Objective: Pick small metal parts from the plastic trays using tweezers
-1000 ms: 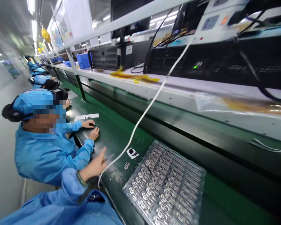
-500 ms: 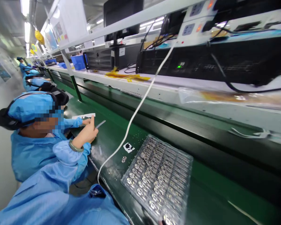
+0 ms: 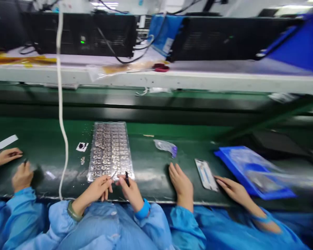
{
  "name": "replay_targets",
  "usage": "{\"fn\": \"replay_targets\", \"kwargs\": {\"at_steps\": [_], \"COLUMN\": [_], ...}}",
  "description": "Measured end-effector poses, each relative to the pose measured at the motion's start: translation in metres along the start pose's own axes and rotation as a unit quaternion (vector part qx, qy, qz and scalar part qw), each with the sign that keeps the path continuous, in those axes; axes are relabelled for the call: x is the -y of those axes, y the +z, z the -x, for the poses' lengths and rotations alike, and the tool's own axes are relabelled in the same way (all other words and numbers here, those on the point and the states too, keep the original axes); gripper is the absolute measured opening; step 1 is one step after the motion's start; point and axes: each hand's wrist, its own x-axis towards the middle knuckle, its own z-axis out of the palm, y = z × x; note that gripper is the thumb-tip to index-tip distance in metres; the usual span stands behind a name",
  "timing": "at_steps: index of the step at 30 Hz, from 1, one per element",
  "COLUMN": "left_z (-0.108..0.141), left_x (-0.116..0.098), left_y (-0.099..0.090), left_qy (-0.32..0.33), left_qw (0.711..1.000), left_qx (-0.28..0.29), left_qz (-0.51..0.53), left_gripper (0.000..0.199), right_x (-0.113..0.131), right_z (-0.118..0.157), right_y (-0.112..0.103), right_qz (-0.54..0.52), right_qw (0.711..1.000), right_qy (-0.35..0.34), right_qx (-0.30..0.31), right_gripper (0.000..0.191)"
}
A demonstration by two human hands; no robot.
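A clear tray [image 3: 111, 149] filled with rows of small metal parts lies on the green bench. At its near edge my left hand [image 3: 100, 187], with a green bangle at the wrist, pinches a thin pointed tool [image 3: 114, 174]. Close on its right, my right hand [image 3: 131, 194], with a blue wrist strap, is closed around a black-handled tool [image 3: 127, 178]. Left of the tray are a white card with black pieces [image 3: 82, 146] and a small loose metal part [image 3: 82, 160].
A white cable [image 3: 60, 114] hangs down left of the tray. One person's hands [image 3: 23, 176] are at the far left, another's [image 3: 182, 184] at the right, near a phone-shaped part [image 3: 206, 174] and a blue tray [image 3: 229, 156]. A shelf [image 3: 198, 78] runs above.
The view has swung from the left neighbour to face the bench. My left hand has come down from its raised, pointing pose to the tray's near edge, and my right hand is now in view.
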Motion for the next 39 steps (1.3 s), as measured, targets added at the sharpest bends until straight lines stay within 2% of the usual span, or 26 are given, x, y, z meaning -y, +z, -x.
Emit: {"fn": "replay_targets", "kwargs": {"at_steps": [3,6,14,19,25,29,31,33,36,39], "left_z": [-0.012,-0.019,-0.035,-0.043,-0.047,-0.042,-0.039,-0.036,-0.029,-0.021], "left_x": [0.001,-0.003,-0.003,-0.008,-0.032,-0.047,-0.053,-0.059,-0.068,-0.079], "left_y": [0.016,0.022,0.030,0.021,0.015,0.011,0.007,0.000,-0.009,-0.015], "left_qy": [-0.006,-0.014,-0.003,0.003,0.017,0.043,0.053,0.064,0.082,0.093], "left_qw": [0.999,0.998,0.997,0.997,0.997,0.995,0.995,0.993,0.984,0.975], "left_qx": [0.045,0.065,0.067,0.059,0.073,0.081,0.079,0.092,0.151,0.191], "left_qz": [0.004,-0.004,-0.037,-0.042,-0.003,0.030,0.035,0.034,0.043,0.060], "left_gripper": [0.055,0.057,0.052,0.051,0.060,0.054,0.050,0.048,0.050,0.052], "right_x": [0.008,0.014,0.001,0.010,0.038,0.058,0.066,0.071,0.074,0.076], "right_z": [-0.004,-0.005,-0.011,-0.024,-0.029,-0.031,-0.034,-0.037,-0.039,-0.041], "right_y": [0.000,-0.007,-0.016,-0.014,-0.010,-0.014,-0.016,-0.015,-0.011,-0.006], "right_qz": [-0.006,-0.012,-0.048,-0.024,0.007,-0.003,-0.030,-0.095,-0.201,-0.212], "right_qw": [1.000,1.000,0.997,0.999,0.995,0.997,0.997,0.995,0.979,0.977], "right_qy": [-0.017,-0.011,0.035,0.032,0.011,-0.025,-0.042,-0.023,0.030,0.018], "right_qx": [-0.004,-0.018,-0.043,-0.032,-0.098,-0.073,-0.048,-0.024,-0.004,-0.014], "right_gripper": [0.054,0.047,0.049,0.049,0.045,0.043,0.039,0.037,0.038,0.037]}}
